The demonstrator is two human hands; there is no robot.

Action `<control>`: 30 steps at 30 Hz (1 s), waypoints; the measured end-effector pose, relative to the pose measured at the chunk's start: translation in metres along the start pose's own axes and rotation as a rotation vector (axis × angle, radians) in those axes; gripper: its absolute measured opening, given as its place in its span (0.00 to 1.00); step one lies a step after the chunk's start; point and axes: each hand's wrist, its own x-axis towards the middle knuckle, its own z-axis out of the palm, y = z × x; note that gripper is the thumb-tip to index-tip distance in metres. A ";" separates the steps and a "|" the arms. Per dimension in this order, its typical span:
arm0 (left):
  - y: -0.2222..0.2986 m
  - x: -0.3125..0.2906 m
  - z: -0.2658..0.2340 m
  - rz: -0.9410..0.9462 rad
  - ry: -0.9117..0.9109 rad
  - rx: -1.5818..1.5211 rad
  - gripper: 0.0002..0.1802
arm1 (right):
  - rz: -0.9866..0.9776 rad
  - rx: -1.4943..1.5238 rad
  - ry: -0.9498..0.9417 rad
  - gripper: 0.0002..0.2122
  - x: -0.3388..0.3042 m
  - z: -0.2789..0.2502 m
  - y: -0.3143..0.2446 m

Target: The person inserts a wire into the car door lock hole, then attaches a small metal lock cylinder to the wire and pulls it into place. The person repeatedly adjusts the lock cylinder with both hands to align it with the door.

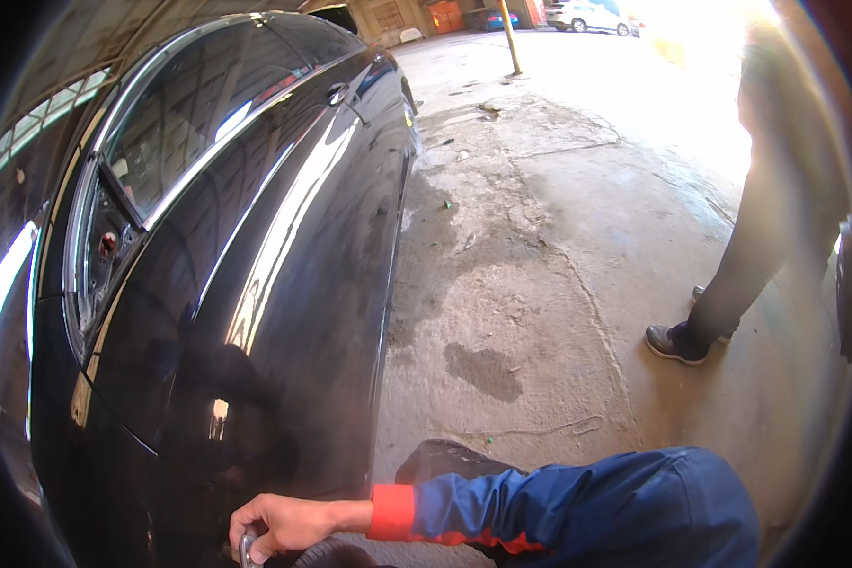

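My right hand [279, 523] reaches in from the right in a blue sleeve [483, 497] with a red cuff [393, 512]. Its fingers and thumb close round a silvery, rounded thing [248, 549] at the lower edge, too cut off to name. The hand is beside the side panel of a glossy black car [284, 379]. Just below my wrist part of a black tyre [331, 553] shows. My left hand is out of the picture.
A bare triangular recess [109, 246] sits at the front of the car's side window. Cracked concrete [540, 303] with damp patches runs alongside. A person in dark trousers [757, 227] stands at right. Farther off are a yellow post [510, 38] and a white car [587, 17].
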 end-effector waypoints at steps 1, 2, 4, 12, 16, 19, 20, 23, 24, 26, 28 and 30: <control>0.001 -0.001 0.000 -0.007 0.004 0.005 0.12 | -0.021 0.001 0.000 0.10 0.001 0.001 0.001; 0.003 -0.001 0.000 -0.012 0.010 0.007 0.12 | 0.012 0.003 -0.007 0.10 0.001 0.001 0.002; 0.006 -0.001 -0.001 -0.010 0.010 0.048 0.13 | 0.080 0.001 -0.021 0.10 -0.001 -0.002 0.001; 0.010 0.000 0.000 0.090 0.036 0.127 0.13 | 0.076 -0.016 -0.010 0.10 -0.003 0.004 -0.009; 0.010 -0.001 0.003 0.099 0.038 0.138 0.13 | 0.115 0.010 -0.011 0.09 -0.005 0.002 -0.011; 0.010 -0.001 0.002 0.140 0.033 0.181 0.12 | 0.087 0.004 0.009 0.09 -0.005 0.003 -0.010; 0.010 -0.001 0.002 0.155 0.033 0.198 0.12 | 0.067 0.007 0.019 0.09 -0.005 0.003 -0.010; 0.011 -0.001 0.003 0.113 0.034 0.190 0.11 | 0.043 -0.001 0.025 0.10 -0.005 0.003 -0.010; 0.012 -0.001 0.003 0.110 0.037 0.190 0.10 | 0.041 -0.006 0.023 0.10 -0.005 0.003 -0.010; 0.014 -0.001 0.003 0.116 0.038 0.207 0.10 | 0.063 -0.030 0.030 0.10 -0.006 0.003 -0.012; 0.016 -0.002 0.003 0.111 0.045 0.224 0.10 | 0.063 -0.026 0.033 0.10 -0.006 0.005 -0.014; 0.016 -0.003 0.006 0.097 0.054 0.240 0.10 | 0.093 -0.026 0.046 0.10 -0.005 0.006 -0.016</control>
